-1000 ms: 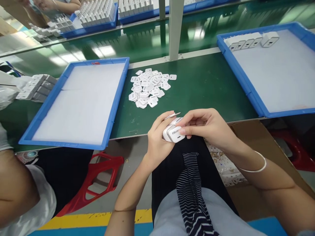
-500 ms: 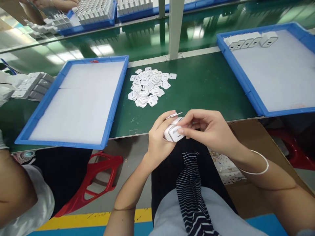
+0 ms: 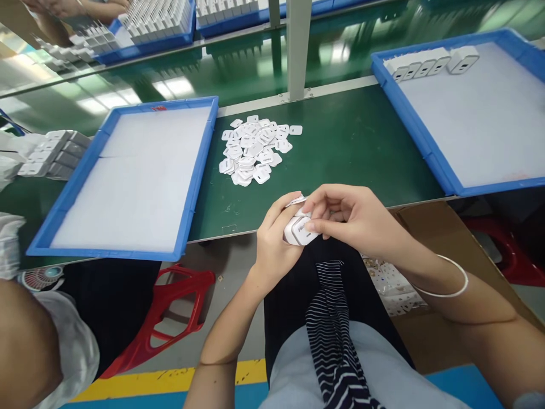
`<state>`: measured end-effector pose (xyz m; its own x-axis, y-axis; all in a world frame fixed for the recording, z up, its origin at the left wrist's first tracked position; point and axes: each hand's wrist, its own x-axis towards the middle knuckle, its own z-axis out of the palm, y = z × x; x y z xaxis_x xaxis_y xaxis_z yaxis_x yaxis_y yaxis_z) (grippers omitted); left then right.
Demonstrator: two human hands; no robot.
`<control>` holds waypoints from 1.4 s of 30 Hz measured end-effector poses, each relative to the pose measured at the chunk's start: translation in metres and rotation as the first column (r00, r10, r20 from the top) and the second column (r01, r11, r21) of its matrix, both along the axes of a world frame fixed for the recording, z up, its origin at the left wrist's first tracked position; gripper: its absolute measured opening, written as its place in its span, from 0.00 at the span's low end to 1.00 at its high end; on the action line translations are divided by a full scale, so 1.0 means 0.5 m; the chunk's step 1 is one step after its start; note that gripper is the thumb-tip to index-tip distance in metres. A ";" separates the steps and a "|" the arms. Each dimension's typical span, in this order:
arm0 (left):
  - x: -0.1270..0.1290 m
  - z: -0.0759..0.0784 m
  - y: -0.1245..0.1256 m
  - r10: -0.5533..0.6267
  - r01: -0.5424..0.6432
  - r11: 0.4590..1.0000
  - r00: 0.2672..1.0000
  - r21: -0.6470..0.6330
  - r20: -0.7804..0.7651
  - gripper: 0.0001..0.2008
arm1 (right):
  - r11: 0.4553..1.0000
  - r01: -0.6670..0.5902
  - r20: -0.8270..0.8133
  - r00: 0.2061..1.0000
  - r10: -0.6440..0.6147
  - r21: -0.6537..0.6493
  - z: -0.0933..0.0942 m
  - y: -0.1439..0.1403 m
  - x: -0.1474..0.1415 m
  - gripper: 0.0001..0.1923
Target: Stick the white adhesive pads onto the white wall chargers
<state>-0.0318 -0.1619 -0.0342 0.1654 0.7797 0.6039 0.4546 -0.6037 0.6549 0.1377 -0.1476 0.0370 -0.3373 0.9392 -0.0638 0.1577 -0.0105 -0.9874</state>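
My left hand grips a small white charger block just in front of the green bench edge, over my lap. My right hand covers the block from the right, its fingertips pinching a thin white label at the block's top. A loose pile of white labels lies on the green mat beyond my hands.
A blue tray with a white liner sits to the left. Another blue tray at the right holds a few white chargers at its far edge. A co-worker's arm is at lower left. A cardboard box stands by my right knee.
My right fingers have closed further over the top of the charger and the label; both hands stay in the same place. The view has shifted slightly.
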 end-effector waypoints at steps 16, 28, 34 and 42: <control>-0.002 -0.002 0.002 0.015 -0.003 0.994 0.994 0.111 -0.108 0.16 | 0.986 0.074 -0.098 0.991 -0.089 -0.146 -0.022 0.000 0.011 0.26; 0.000 -0.001 -0.002 0.005 0.006 0.995 0.994 0.104 -0.107 0.15 | 0.988 0.063 -0.115 0.990 -0.079 -0.138 -0.025 -0.005 0.012 0.24; 0.002 -0.001 -0.001 0.016 -0.004 0.995 0.992 0.096 -0.124 0.14 | 0.989 0.057 -0.081 0.994 -0.068 -0.134 -0.023 -0.002 0.012 0.21; 0.006 -0.006 -0.001 0.022 -0.017 0.998 0.996 0.055 -0.088 0.14 | 0.992 0.028 -0.086 0.996 -0.039 -0.121 -0.024 -0.002 0.011 0.18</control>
